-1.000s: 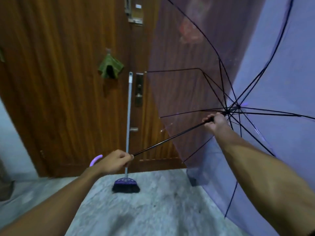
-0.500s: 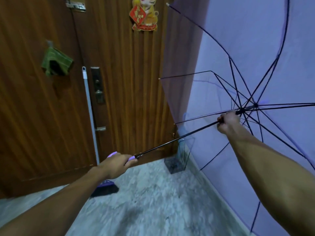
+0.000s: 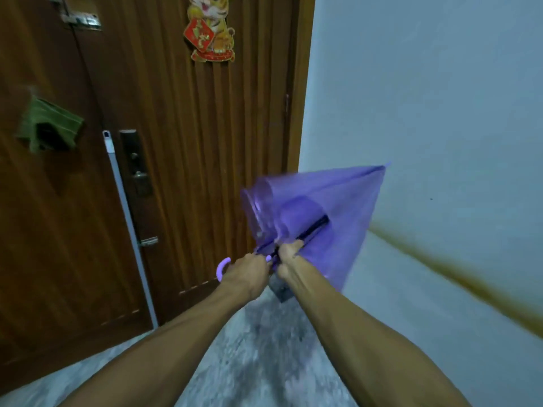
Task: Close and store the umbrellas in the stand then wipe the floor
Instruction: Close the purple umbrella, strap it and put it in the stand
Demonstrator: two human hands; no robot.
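The purple umbrella (image 3: 317,218) is folded in now, and its see-through skin hangs loose and bunched around the black stick. It points up and away from me, toward the pale wall (image 3: 426,113) on my right side. It looks a bit blurry.

My left hand (image 3: 249,271) is wrapped tight around the light purple handle (image 3: 222,267), and the curved end pokes out past my wrist. My right hand (image 3: 289,257) is right next to it, almost touching, with my fingers curled around the stick where the ribs come together.

Just under my hands I can see a dark corner of the stand (image 3: 280,290) on the gray stone floor (image 3: 258,362), by the spot where the door meets the wall.

The brown wooden door (image 3: 191,142) is in front of me. A broom stick (image 3: 126,221) leans on it beside the lock (image 3: 136,163). A green cloth (image 3: 48,127) hangs on the left, and a tiger picture (image 3: 210,27) is stuck up high.
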